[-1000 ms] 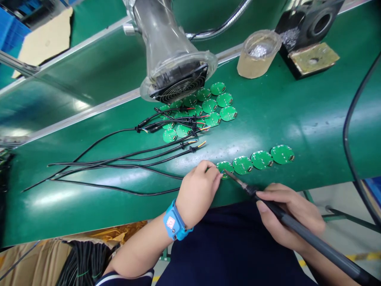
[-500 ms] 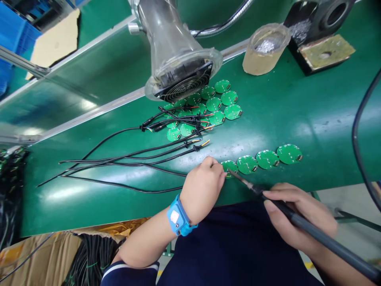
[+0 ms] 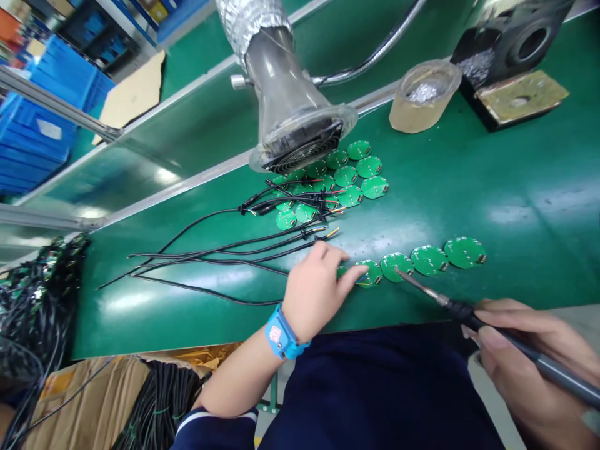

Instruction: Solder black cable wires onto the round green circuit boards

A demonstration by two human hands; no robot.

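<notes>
My left hand (image 3: 316,281), a blue wrist strap (image 3: 281,334) below it, hovers over the left end of a row of round green circuit boards. Its thumb and forefinger are spread apart. The thumb tip lies over a circuit board (image 3: 371,275), where thin coloured wires show; the palm hides what is beneath. My right hand (image 3: 525,350) is closed around a soldering iron (image 3: 473,319). The iron's tip points left, at or just above another circuit board (image 3: 396,265); contact cannot be made out. Black cables (image 3: 206,250) with bared coloured ends lie left of my hand.
More round boards (image 3: 368,167) lie grouped under a fume extractor hood (image 3: 304,131). A cup with silvery scraps (image 3: 424,97) and a soldering stand with a sponge (image 3: 520,100) are at the back right. Bundled cables (image 3: 42,294) lie at the far left.
My left thumb and forefinger have parted from their pinch. The soldering iron has moved right, from the board by my left hand to the neighbouring one. The camera view has shifted.
</notes>
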